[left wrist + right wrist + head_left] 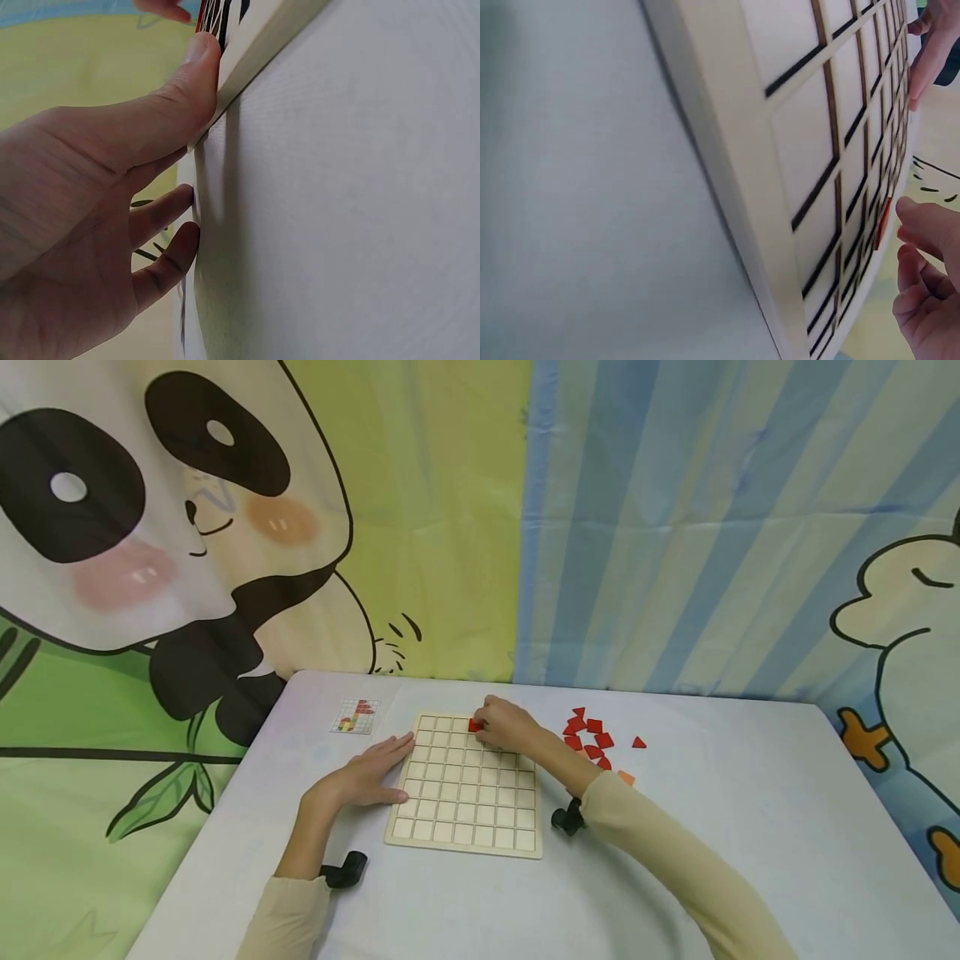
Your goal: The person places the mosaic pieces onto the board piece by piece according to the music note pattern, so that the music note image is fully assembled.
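Red tile (474,725) is at the far edge of the wooden grid board (466,812), roughly midway along; right hand (506,725) pinches it by its right side, thumb and fingertip; can't tell if it's seated in a cell; left hand (369,777) has fingers spread by the board's left edge, thumb on the rim, decent brace; I'd keep the tile level, square it to the grid lines, then press down rather than slide; board looks like pale wood, thick rim, square cells with dark borders; to its right on the smooth white desk (735,777), toward the far edge: loose flat red pieces (595,726), squares, triangles, some curved-sided, plus an orange piece (627,777); printed pattern card (355,716) near the desk's far left corner.
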